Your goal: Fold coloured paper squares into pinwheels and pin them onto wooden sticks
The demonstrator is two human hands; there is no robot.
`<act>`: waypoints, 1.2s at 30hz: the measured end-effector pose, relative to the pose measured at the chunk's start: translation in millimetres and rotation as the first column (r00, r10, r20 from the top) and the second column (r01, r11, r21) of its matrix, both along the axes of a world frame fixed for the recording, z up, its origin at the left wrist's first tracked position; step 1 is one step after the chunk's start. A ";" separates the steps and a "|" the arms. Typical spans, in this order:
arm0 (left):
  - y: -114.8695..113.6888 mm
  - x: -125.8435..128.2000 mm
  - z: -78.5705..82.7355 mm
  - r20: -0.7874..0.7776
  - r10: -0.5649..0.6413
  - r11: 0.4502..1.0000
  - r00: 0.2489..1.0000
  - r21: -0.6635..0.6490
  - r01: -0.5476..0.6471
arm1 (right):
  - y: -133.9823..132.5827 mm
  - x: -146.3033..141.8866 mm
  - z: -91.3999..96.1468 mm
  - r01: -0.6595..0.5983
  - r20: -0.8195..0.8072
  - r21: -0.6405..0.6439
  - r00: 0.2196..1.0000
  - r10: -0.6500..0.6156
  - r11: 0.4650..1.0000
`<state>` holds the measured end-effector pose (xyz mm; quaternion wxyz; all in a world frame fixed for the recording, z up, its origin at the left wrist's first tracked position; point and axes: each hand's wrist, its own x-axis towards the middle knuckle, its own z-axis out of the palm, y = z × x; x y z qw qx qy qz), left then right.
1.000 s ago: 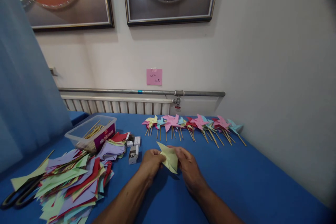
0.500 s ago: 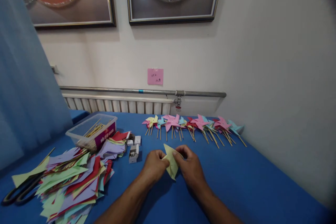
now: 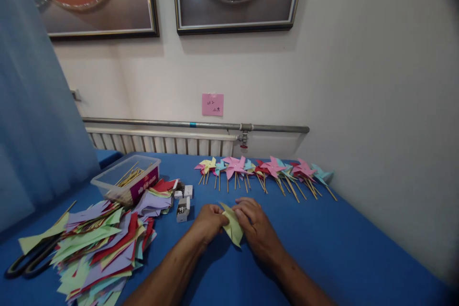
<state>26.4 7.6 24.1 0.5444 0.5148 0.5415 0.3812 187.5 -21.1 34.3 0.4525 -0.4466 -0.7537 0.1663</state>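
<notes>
Both my hands meet over the blue table (image 3: 351, 248) near its middle. My left hand (image 3: 207, 224) and my right hand (image 3: 255, 228) pinch a pale yellow cut paper piece (image 3: 233, 230) between them, fingers closed on its folded corners. A small open box of pins (image 3: 182, 210) lies just left of my left hand. A heap of coloured cut paper (image 3: 103, 244) spreads at the left. Finished pinwheels on sticks (image 3: 265, 172) lie in a row beyond my hands.
A clear plastic tub of wooden sticks (image 3: 126, 180) stands at the back left. Black scissors (image 3: 25, 263) lie at the far left edge. A radiator (image 3: 161, 143) and pipe run along the wall, with a pink note (image 3: 213, 104) above. A blue curtain (image 3: 36, 119) hangs left.
My hands have drawn closer together and folded the yellow paper's points inward, so it looks smaller and lower than a second ago. Everything else stays put.
</notes>
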 end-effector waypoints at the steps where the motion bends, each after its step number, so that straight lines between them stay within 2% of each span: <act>1: -0.5 -0.3 0.7 -0.004 -0.002 1.000 1.000 -0.006 0.002 | 0.7 0.9 0.3 -0.023 -0.034 -0.023 0.999 0.023 0.999; 4: -0.7 -0.9 1.9 -0.004 -0.004 1.000 1.000 -0.010 0.004 | 3.2 4.0 0.4 -0.081 -0.177 -0.094 0.982 0.064 0.992; 6: -0.7 -1.6 2.9 0.004 -0.026 1.000 1.000 -0.010 0.026 | 4.9 6.1 0.0 -0.088 -0.268 -0.156 0.962 0.044 0.984; 10: -2.9 -3.5 8.2 0.025 -0.060 0.998 0.998 -0.025 0.060 | 7.2 7.6 -1.3 -0.069 -0.291 -0.276 0.957 -0.015 0.959; 14: -5.6 -3.5 12.4 0.061 -0.071 0.997 0.996 -0.027 0.073 | 8.6 2.5 -5.0 -0.024 -0.300 -0.270 0.952 -0.060 0.963; 18: -4.7 -2.2 9.6 0.110 -0.053 0.998 0.992 -0.038 0.058 | 10.7 -4.0 -13.2 0.022 -0.313 -0.317 0.941 -0.127 0.948; 23: -3.2 -0.9 4.0 0.167 -0.074 0.996 0.983 -0.030 0.080 | 12.4 -7.0 -21.0 -0.002 -0.343 -0.370 0.930 -0.135 0.929; 30: -2.2 0.8 -2.1 0.187 -0.074 0.996 0.980 -0.035 0.081 | 10.8 -7.5 -19.7 0.035 -0.349 -0.337 0.923 -0.159 0.941; 36: -3.7 1.1 0.3 0.199 -0.082 0.996 0.977 -0.031 0.089 | 8.0 -7.5 -14.9 0.032 -0.332 -0.326 0.932 -0.146 0.945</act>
